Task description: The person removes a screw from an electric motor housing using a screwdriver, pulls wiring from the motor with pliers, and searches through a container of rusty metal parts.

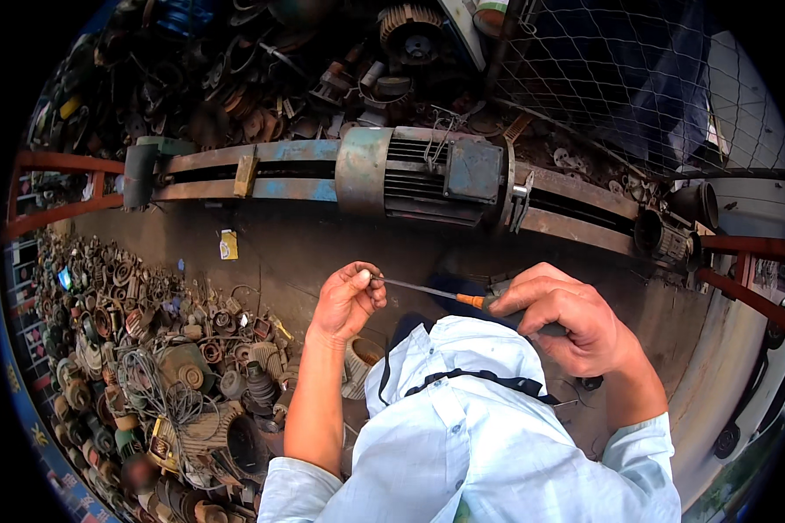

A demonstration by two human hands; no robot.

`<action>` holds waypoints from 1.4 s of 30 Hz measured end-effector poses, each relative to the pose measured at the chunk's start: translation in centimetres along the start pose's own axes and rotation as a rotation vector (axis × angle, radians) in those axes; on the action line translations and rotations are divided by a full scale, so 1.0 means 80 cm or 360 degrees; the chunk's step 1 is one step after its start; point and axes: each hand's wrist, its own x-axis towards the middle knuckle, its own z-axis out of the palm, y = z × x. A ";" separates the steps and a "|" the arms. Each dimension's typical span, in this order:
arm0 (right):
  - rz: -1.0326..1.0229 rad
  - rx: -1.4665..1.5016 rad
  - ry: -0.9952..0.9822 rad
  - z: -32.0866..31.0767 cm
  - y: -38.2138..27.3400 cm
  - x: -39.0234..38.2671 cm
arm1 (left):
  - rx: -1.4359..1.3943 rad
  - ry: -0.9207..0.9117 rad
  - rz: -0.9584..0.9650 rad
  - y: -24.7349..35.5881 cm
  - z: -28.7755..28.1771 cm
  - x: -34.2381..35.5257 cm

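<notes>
A screwdriver [468, 299] with an orange and dark handle and a long thin shaft lies level between my hands, above my light blue shirt. My right hand [567, 318] is closed on its handle. My left hand [351, 301] pinches at the far end of the shaft; whether a small part sits in the fingertips is too small to tell. Beyond them a greenish electric motor [362, 174] with a grey terminal box [473, 170] rests on a long steel rail frame [295, 150].
Rusty motor parts [192, 375] pile up at the left and across the back. A smaller motor [672, 244] is at the rail's right end, near red bars [741, 248]. A wire mesh fence [619, 87] stands at back right, and a yellow packet [228, 244] lies on the ground.
</notes>
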 end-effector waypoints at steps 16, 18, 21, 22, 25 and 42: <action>0.0788 -0.0211 0.1657 0.082 0.037 -0.021 | -0.0493 -0.0112 -0.0699 0.020 0.062 0.218; 0.0847 -0.0349 0.1718 0.098 0.030 -0.012 | -0.0455 -0.0032 -0.0808 0.013 0.077 0.239; 0.0999 -0.0546 0.1787 0.130 0.025 -0.003 | -0.0319 0.0060 -0.1034 -0.014 0.081 0.261; 0.1052 -0.0605 0.1800 0.142 0.024 0.000 | -0.0248 0.0102 -0.1129 -0.024 0.081 0.264; 0.1232 -0.0675 0.1848 0.178 0.027 0.007 | 0.0046 0.0178 -0.1278 -0.053 0.084 0.275; 0.1105 -0.0983 0.2055 0.261 0.102 -0.032 | 0.0199 -0.0344 -0.1321 -0.127 0.063 0.322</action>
